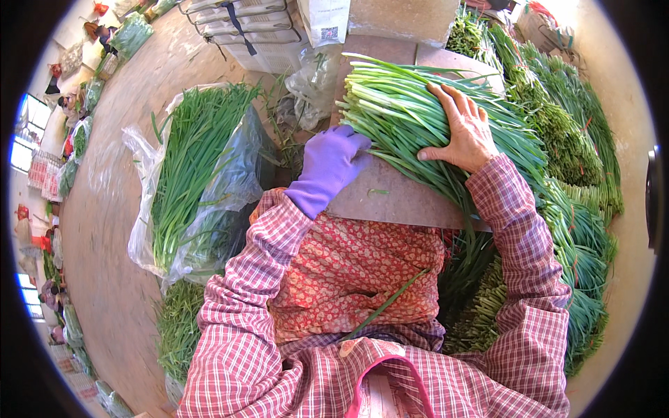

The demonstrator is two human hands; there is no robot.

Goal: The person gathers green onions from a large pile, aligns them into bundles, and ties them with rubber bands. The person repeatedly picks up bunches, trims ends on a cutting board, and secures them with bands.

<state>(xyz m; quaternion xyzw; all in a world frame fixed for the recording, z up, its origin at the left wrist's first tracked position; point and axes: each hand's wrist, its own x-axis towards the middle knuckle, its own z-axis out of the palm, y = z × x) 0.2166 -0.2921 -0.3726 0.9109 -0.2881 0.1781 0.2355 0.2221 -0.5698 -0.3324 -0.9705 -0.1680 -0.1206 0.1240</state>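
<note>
A thick pile of long green leaf stalks, seemingly garlic chives (402, 104), lies across a flat brownish board (387, 196), its pale ends towards the left. My bare right hand (462, 128) rests spread on top of the pile, thumb apart from the fingers. At the pile's lower left edge is my left hand (332, 162) in a purple glove, its fingers bent at the pale stalk ends. Whether it pinches a stalk cannot be made out. A small leaf scrap (379, 192) lies on the board below the pile.
To the left stands an open clear plastic bag (143, 209) full of green stalks. Tied bundles of stalks (564, 136) are stacked along the right. A wire-framed carrier (251, 31) stands at the top, near crumpled plastic (316, 89). People and more bags are at the far left.
</note>
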